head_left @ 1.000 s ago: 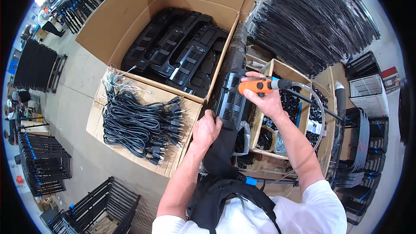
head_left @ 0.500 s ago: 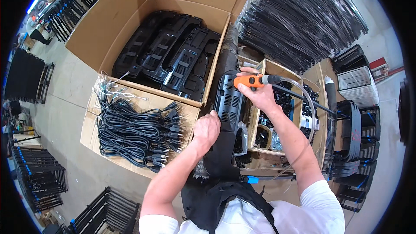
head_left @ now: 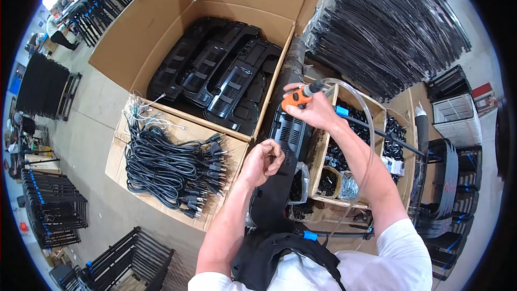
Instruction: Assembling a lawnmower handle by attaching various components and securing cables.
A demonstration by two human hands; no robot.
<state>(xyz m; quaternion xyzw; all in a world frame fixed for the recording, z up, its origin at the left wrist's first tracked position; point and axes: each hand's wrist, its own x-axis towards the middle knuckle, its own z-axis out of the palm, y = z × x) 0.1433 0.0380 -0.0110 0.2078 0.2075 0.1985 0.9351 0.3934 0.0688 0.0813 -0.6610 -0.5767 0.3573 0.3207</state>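
Note:
My right hand is wrapped round an orange power screwdriver with a clear hose running off its black end. The tool is over the far part of a black vented plastic cover, which lies on a long dark support in front of me. Just left of that cover, my left hand is raised with its fingers curled in toward the thumb. Whatever sits in those fingers, if anything, is too small to make out.
An open cardboard box holds several black covers. Bundled black cables lie on cardboard at left. At right, a divided parts tray holds small black and metal pieces. Wrapped black strips are stacked beyond it.
My left hand has come off the cover's near edge, turned over and curled its fingers. My right hand has tilted the screwdriver, its hosed end swinging away from me. The view has shifted slightly.

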